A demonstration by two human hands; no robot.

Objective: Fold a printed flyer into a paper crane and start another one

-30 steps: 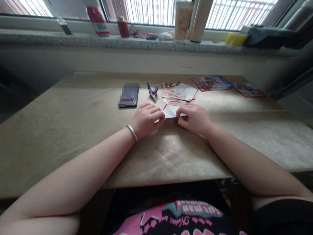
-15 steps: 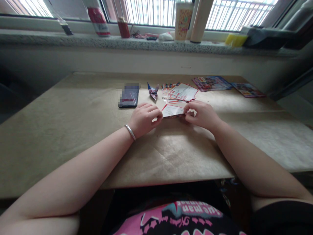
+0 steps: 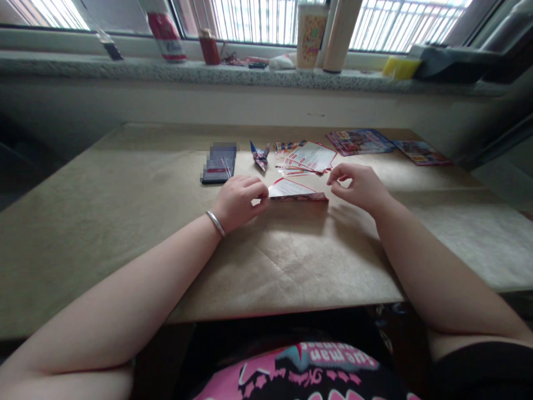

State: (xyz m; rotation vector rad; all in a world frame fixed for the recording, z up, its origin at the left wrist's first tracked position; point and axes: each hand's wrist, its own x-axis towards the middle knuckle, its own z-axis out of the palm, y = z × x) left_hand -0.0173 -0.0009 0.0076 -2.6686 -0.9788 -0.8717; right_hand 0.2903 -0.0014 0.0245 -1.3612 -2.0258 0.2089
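A sheet of paper (image 3: 291, 189), white with print on its upper side, lies on the table with its near edge folded up into a dark, colourful strip. At the sheet's left end, my left hand (image 3: 244, 200) is closed with thumb and fingers pinching the corner. My right hand (image 3: 353, 186) is held just off the right end, its fingers loosely bent and holding nothing. Beyond the sheet are a folded paper crane (image 3: 260, 156) and a fanned pile of printed sheets (image 3: 310, 156).
A phone (image 3: 220, 164) lies beyond my left hand. Colourful leaflets (image 3: 362, 141) are at the table's back right, with another leaflet (image 3: 422, 153) beside them. On the windowsill stand a red-and-white can (image 3: 166, 36), a patterned cup (image 3: 311, 36) and a yellow object (image 3: 400, 68).
My right hand has let go of the paper and moved right, away from it. My left hand has shifted slightly left with the paper's left end. The folded near strip now shows.
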